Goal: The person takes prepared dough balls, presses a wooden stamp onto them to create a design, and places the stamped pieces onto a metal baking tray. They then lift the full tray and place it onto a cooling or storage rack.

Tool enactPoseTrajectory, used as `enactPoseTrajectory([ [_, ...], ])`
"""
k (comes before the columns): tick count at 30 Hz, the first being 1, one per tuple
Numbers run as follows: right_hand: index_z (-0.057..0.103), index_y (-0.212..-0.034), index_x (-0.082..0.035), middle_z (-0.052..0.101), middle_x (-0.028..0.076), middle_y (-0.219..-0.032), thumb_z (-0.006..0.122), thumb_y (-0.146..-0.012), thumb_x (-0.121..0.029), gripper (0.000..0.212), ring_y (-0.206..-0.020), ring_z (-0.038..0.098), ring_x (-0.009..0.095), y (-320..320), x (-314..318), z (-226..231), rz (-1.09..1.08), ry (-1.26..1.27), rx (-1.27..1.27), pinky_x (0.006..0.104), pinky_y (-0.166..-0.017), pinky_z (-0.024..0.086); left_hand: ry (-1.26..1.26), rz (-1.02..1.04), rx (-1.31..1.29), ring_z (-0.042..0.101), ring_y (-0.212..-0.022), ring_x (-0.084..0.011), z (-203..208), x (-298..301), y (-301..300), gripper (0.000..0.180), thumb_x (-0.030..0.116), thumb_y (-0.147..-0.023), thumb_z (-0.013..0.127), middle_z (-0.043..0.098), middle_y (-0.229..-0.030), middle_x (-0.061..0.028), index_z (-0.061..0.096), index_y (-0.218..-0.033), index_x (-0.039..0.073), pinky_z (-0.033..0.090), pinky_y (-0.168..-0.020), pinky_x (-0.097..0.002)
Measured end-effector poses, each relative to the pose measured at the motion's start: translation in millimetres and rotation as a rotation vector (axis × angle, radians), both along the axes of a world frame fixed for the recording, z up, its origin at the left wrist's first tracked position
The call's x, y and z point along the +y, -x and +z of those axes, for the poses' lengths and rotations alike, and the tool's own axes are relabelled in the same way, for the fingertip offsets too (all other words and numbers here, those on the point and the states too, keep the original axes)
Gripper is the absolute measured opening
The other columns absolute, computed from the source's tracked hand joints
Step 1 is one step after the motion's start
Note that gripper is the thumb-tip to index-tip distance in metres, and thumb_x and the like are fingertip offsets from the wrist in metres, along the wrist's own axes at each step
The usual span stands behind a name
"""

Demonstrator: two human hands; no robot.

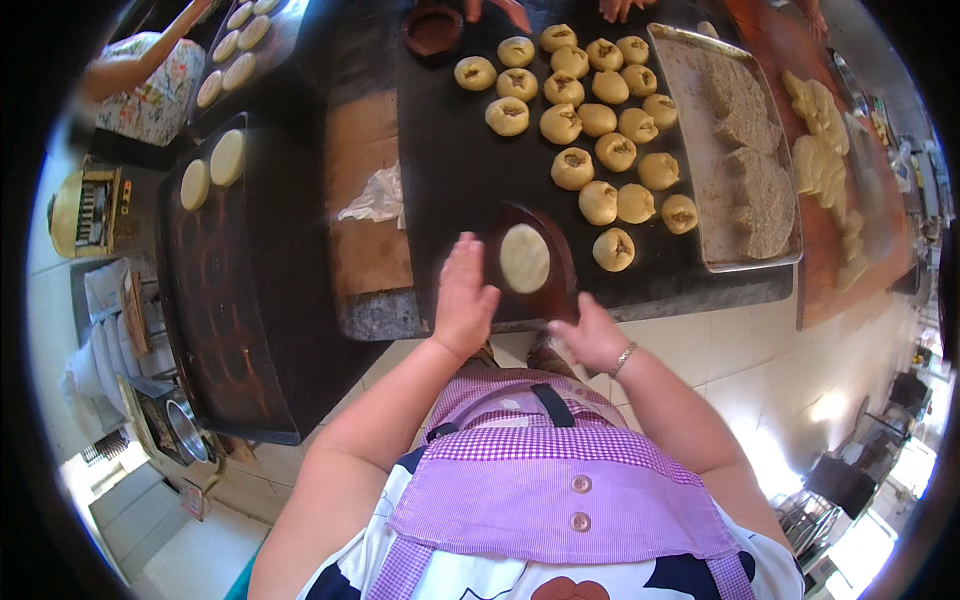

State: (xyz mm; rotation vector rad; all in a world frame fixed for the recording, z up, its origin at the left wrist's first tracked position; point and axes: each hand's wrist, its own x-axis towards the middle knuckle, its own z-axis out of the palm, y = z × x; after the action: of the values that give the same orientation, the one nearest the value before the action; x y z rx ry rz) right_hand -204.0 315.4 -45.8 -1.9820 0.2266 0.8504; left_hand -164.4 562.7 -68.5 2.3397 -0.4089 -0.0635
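Observation:
A pale, flat round of dough (525,259) lies on a reddish-brown round dish or board (560,262), blurred by motion, at the near edge of the black work table (440,120). My left hand (465,295) is open at its left side, fingers stretched out and thumb apart. On the near right, my right hand (593,335) is also open, its fingertips close to the dish's rim; whether they touch it I cannot tell. Several round dough balls with dark filling showing on top (572,169) sit just beyond and to the right.
A metal tray (700,215) with brown crumbly filling stands at right, with dough pieces (825,140) on a wooden table beyond. Left, a dark baking tray (215,290) holds two flat dough rounds (227,158). A crumpled plastic bag (377,195) lies between. Other people's hands (625,8) show at the far edge.

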Motion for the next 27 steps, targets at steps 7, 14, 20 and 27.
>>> enactPoseTrajectory([
  [7,0.041,-0.119,-0.002,0.068,0.022,-0.090,0.061,-0.092,-0.029,0.043,-0.074,0.066,0.041,-20,19,55,0.207,0.692,-0.523,0.0490,-0.063,0.053,0.683,0.608,0.667,0.032,-0.143,-0.0312,-50,29,44,0.063,0.042,-0.104,0.036,0.034,-0.154,-0.0179,0.033,-0.148,-0.002,0.021,-0.118,-0.0421],
  [14,0.044,-0.105,-0.004,0.067,0.020,-0.075,0.059,-0.093,-0.029,0.032,-0.071,0.066,0.041,-72,39,118,0.595,0.788,-0.405,0.0517,-0.062,0.052,1.405,0.873,1.355,0.038,-0.138,-0.0357,-42,1,32,0.086,0.067,-0.097,0.030,0.042,-0.146,-0.0238,0.037,-0.143,-0.006,0.031,-0.114,-0.0464],
  [20,0.043,-0.104,-0.004,0.068,0.022,-0.077,0.058,-0.091,-0.021,0.026,-0.073,0.067,0.042,-57,23,66,0.682,0.803,-0.200,0.0516,-0.064,0.053,1.894,0.680,1.404,0.032,-0.142,-0.0377,-42,-45,-9,0.098,0.077,-0.091,0.026,0.033,-0.153,-0.0223,0.027,-0.149,-0.002,0.025,-0.118,-0.0497],
  [27,0.044,-0.111,-0.003,0.067,0.025,-0.086,0.060,-0.092,-0.028,0.035,-0.081,0.066,0.045,-72,35,69,0.694,0.799,-0.085,0.0523,-0.072,0.052,1.833,0.739,1.328,0.052,-0.128,-0.0324,-50,-14,5,0.073,0.067,-0.095,0.038,0.057,-0.135,-0.0117,0.053,-0.134,0.008,0.039,-0.109,-0.0522],
])
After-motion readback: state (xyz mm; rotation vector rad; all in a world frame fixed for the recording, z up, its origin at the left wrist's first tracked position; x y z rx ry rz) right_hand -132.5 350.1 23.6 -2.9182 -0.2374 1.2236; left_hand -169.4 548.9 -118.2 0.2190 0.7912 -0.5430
